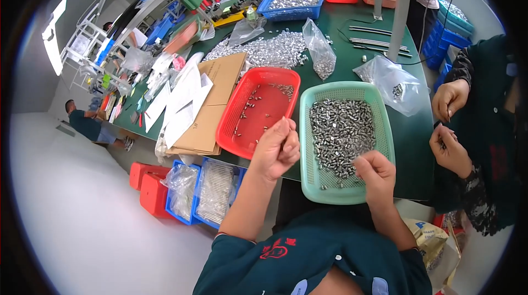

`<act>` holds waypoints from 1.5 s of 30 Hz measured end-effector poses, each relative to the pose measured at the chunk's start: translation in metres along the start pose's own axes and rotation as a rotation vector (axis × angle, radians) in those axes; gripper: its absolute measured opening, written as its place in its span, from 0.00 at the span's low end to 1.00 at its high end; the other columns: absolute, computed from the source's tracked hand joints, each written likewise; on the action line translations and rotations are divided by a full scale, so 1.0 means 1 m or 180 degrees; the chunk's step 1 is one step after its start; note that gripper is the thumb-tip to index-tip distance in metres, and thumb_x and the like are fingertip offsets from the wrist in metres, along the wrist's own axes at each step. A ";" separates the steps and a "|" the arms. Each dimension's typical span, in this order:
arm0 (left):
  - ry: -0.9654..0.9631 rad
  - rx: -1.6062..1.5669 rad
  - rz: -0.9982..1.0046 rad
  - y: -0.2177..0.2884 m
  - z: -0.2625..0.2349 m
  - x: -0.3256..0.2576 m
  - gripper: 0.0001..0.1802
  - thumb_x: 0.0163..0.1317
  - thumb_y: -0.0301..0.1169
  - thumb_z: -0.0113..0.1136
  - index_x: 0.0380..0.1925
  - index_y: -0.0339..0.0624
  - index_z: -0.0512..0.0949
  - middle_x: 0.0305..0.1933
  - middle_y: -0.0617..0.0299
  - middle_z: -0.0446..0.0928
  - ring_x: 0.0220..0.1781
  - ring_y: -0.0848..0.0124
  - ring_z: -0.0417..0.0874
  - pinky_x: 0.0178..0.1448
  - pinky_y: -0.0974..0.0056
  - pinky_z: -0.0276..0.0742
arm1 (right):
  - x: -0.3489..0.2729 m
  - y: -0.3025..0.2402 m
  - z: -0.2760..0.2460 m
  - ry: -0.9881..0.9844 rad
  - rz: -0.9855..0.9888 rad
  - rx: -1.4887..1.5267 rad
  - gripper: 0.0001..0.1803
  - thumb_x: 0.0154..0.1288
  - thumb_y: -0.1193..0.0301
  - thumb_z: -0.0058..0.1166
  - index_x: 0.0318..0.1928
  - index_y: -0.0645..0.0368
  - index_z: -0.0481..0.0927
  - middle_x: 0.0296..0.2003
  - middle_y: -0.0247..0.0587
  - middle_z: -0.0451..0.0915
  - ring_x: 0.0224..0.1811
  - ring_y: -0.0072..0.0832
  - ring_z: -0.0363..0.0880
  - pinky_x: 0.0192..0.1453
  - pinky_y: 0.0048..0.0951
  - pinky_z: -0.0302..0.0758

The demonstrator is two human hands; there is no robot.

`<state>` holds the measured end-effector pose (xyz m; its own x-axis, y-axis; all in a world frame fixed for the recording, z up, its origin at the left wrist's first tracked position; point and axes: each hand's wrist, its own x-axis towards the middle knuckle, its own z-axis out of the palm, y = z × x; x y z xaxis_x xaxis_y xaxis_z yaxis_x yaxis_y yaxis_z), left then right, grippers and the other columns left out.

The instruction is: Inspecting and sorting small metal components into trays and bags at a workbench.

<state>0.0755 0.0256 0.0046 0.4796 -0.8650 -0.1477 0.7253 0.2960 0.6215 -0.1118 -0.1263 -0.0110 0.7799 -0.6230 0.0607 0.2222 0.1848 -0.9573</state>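
A pale green mesh basket (pixel 307 130) sits at the table's near edge, filled with many small metal fittings (pixel 338 130). To its left, a red basket (pixel 234 121) holds a thin scatter of similar small parts. My left hand (pixel 276 149) is raised over the near right side of the red basket, its fingers curled closed. My right hand (pixel 376 174) is closed in a pinch above the near right corner of the green basket. Whatever either hand holds, if anything, is hidden or too small to make out.
Beyond the baskets lies a pile of shiny small parts (pixel 269 50), with a blue basket (pixel 291 4) behind. Plastic bags (pixel 320 53) and metal rods (pixel 379 42) rest near a table post (pixel 401 14). Flattened cardboard (pixel 212 110) lies left. A co-worker's hands (pixel 451 102) are at right.
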 end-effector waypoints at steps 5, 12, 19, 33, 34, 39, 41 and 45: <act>-0.0213 -0.0938 -0.0403 -0.050 0.021 0.001 0.10 0.66 0.37 0.51 0.36 0.42 0.76 0.20 0.68 0.65 0.17 0.81 0.56 0.20 0.76 0.51 | 0.003 -0.005 0.004 -0.0019 -0.0257 -0.0258 0.06 0.60 0.77 0.56 0.27 0.64 0.77 0.22 0.30 0.73 0.24 0.14 0.67 0.28 0.18 0.64; 0.0076 -0.0583 -0.0610 -0.069 0.040 -0.002 0.08 0.65 0.34 0.54 0.35 0.41 0.75 0.26 0.64 0.72 0.17 0.83 0.59 0.20 0.77 0.53 | 0.008 -0.006 0.006 -0.0014 -0.1075 -0.1054 0.04 0.57 0.78 0.58 0.27 0.63 0.78 0.21 0.33 0.72 0.22 0.19 0.68 0.26 0.22 0.63; 0.0095 -0.0477 -0.0584 -0.074 0.043 -0.004 0.08 0.64 0.34 0.55 0.33 0.41 0.75 0.26 0.64 0.73 0.17 0.83 0.59 0.19 0.78 0.53 | 0.008 -0.010 0.004 0.0073 -0.1613 -0.1667 0.03 0.53 0.77 0.60 0.26 0.60 0.79 0.19 0.35 0.74 0.21 0.28 0.70 0.25 0.27 0.65; 0.0262 -0.0029 -0.0291 -0.080 0.054 -0.004 0.05 0.63 0.31 0.56 0.33 0.41 0.74 0.25 0.63 0.75 0.16 0.83 0.61 0.19 0.77 0.55 | 0.005 -0.019 0.001 0.0140 -0.2833 -0.2597 0.04 0.50 0.77 0.61 0.27 0.58 0.80 0.20 0.33 0.76 0.21 0.30 0.71 0.25 0.29 0.66; 0.0259 -0.0025 -0.0296 -0.080 0.054 -0.004 0.05 0.63 0.31 0.56 0.33 0.41 0.74 0.25 0.63 0.75 0.16 0.83 0.61 0.19 0.77 0.55 | 0.004 -0.020 0.001 0.0129 -0.2744 -0.2487 0.04 0.50 0.78 0.61 0.28 0.59 0.79 0.20 0.34 0.76 0.21 0.31 0.71 0.25 0.29 0.66; 0.0172 0.0222 -0.0185 -0.084 0.058 -0.004 0.05 0.63 0.30 0.57 0.33 0.41 0.74 0.26 0.61 0.75 0.17 0.82 0.62 0.20 0.76 0.57 | 0.000 -0.008 -0.005 0.0160 -0.1686 -0.1539 0.03 0.52 0.78 0.61 0.28 0.60 0.79 0.21 0.36 0.76 0.21 0.31 0.71 0.26 0.29 0.66; 0.0195 0.0147 -0.0216 -0.082 0.062 -0.005 0.05 0.63 0.30 0.57 0.35 0.40 0.74 0.26 0.61 0.76 0.17 0.81 0.63 0.21 0.75 0.58 | -0.001 -0.005 -0.006 0.0245 -0.1767 -0.1505 0.03 0.55 0.78 0.59 0.28 0.61 0.78 0.21 0.37 0.75 0.21 0.30 0.70 0.26 0.27 0.66; 0.0353 0.0509 -0.0225 -0.076 0.071 -0.007 0.06 0.64 0.28 0.55 0.39 0.39 0.75 0.28 0.60 0.77 0.19 0.82 0.65 0.23 0.76 0.60 | 0.000 0.000 -0.010 0.0314 -0.1395 -0.1275 0.03 0.57 0.77 0.58 0.28 0.62 0.78 0.21 0.36 0.75 0.22 0.24 0.70 0.27 0.25 0.66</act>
<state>-0.0181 -0.0194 0.0131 0.4882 -0.8288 -0.2735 0.6756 0.1605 0.7196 -0.1173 -0.1341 -0.0137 0.6033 -0.6475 0.4656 0.2580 -0.3940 -0.8822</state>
